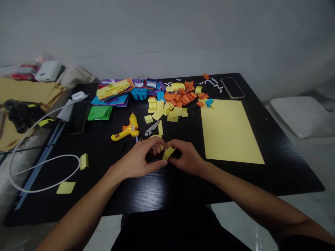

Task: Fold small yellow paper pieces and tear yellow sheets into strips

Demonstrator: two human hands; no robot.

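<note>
Between my two hands, above the black table's front half, is a small folded piece of yellow paper (pixel 169 152). My left hand (pixel 143 157) pinches it from the left with thumb and fingers. From the other side my right hand (pixel 187 156) grips it, its fingertips partly hidden. Just beyond my left hand lie scissors (pixel 151 129), their handles mostly covered. A yellow glue gun (pixel 128 128) rests to their left. Loose yellow paper pieces (pixel 167 109) and orange paper pieces (pixel 183 97) are heaped farther back.
A large yellow sheet (pixel 231 132) lies right of my hands, with a phone (pixel 232 88) behind it. Stacked coloured paper (pixel 113 91) and green paper (pixel 99 113) sit at back left. A white cable (pixel 47 160) loops across the left side near another phone (pixel 78 118).
</note>
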